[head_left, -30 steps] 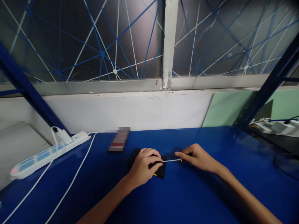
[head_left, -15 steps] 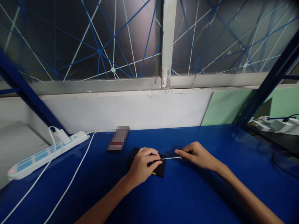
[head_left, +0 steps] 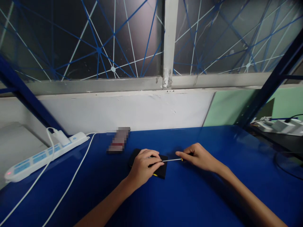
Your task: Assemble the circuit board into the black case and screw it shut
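Observation:
My left hand point(head_left: 144, 165) rests over a flat black case or pouch point(head_left: 162, 171) with a yellow mark on its near edge. Its thumb and fingertips are pinched together around a small dark bit that I cannot make out. To the right, my right hand point(head_left: 195, 157) is closed around the handle of a screwdriver point(head_left: 171, 160). The thin metal shaft points left, its tip end meeting the pinched fingers of the left hand. Some yellow shows where the shaft enters the handle; the palm and fingers hide most of the handle.
A pixelated flat object point(head_left: 118, 141) lies behind the left hand on the blue table point(head_left: 201, 195). At left are a white power strip point(head_left: 44, 159) and a white cable point(head_left: 71, 179). White adapters point(head_left: 281, 126) sit at far right, near a blue frame post point(head_left: 265, 97).
The whole view has shifted very slightly. Both hands and the screwdriver keep nearly the same pose on and beside the black case.

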A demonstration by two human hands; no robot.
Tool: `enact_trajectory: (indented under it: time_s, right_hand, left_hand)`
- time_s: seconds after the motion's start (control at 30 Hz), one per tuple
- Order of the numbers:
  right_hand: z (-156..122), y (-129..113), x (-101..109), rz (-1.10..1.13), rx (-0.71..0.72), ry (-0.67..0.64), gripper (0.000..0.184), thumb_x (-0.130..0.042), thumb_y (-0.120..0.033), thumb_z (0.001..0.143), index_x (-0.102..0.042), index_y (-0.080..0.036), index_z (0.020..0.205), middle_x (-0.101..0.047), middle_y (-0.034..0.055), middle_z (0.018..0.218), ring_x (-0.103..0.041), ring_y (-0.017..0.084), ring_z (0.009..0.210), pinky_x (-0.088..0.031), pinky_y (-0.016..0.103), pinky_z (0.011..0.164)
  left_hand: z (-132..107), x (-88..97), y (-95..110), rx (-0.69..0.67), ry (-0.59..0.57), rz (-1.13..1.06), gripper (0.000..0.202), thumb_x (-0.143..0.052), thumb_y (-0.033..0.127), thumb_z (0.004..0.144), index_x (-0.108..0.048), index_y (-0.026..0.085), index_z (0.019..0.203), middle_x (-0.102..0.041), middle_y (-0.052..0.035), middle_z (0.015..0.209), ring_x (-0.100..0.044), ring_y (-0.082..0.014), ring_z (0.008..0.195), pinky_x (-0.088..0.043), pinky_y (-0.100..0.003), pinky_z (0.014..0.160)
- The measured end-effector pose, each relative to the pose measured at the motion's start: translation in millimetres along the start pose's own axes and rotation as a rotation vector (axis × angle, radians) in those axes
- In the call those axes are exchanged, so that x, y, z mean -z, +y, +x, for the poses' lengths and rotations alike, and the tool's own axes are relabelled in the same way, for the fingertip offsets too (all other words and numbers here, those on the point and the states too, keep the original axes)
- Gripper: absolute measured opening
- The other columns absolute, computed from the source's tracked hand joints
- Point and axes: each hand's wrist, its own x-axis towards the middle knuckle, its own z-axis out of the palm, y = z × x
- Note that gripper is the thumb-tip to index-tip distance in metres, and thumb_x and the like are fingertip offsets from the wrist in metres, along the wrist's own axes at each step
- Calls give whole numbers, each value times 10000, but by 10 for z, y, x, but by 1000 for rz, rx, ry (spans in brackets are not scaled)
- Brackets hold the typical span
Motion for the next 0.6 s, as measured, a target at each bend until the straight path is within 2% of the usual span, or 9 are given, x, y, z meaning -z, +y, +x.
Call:
enact_trajectory:
  time_s: [0.4, 0.6]
  right_hand:
    - [0, 3, -20, -105, 31, 34, 626, -428, -612, 912, -564, -154, 507, -347, -38, 478, -247, 85, 467, -194, 252, 459]
    - [-2, -7, -42, -67, 26, 17, 611, -433, -601, 915, -575, -151, 526, -345, -40, 477, -241, 81, 459, -197, 248, 450]
  left_hand:
    - [-7, 3, 4, 11, -20, -3, 135, -636, 256, 892, -732, 233, 800, -715, -25, 866, -666, -204, 892, -488, -386, 844]
    - [-12, 8, 4, 14, -35, 3, 132, -639, 288, 893, -730, 233, 815, -710, -27, 877, -656, -208, 900, -478, -392, 849]
